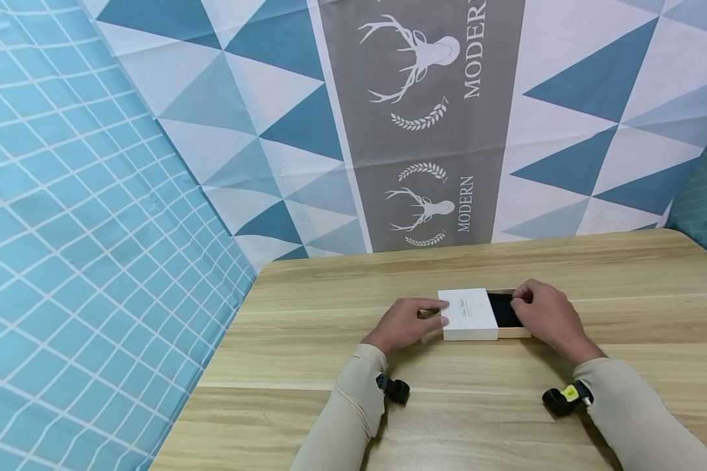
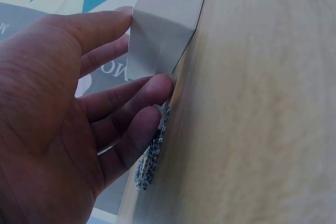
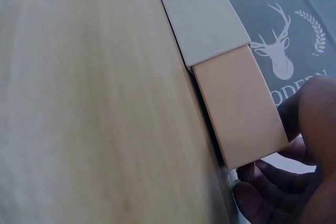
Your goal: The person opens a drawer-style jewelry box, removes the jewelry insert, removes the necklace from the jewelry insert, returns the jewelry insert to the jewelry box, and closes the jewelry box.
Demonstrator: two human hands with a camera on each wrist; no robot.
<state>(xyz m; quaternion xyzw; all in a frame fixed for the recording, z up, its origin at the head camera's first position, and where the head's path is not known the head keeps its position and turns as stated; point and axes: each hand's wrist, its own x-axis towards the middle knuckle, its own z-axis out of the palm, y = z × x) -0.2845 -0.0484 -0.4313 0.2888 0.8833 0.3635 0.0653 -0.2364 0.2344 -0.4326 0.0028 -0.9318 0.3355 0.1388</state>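
A white box sleeve (image 1: 468, 315) with small print on top lies on the wooden table. Out of its right end sticks a tan drawer (image 3: 241, 108) with a black inside (image 1: 502, 311). My left hand (image 1: 403, 320) holds the sleeve's left end with thumb and fingers. At the drawer's right end, my right hand (image 1: 548, 315) pinches the edge, thumb and index at the top and other fingers curled below. A glittery silver strand (image 2: 152, 156) shows beside the left fingers in the left wrist view; its kind is unclear.
The wooden table (image 1: 294, 366) reaches back to a wall cloth (image 1: 424, 144) with triangles and deer heads. A blue gridded cloth (image 1: 82, 235) hangs along the left side. Each wrist wears a small black camera (image 1: 396, 390).
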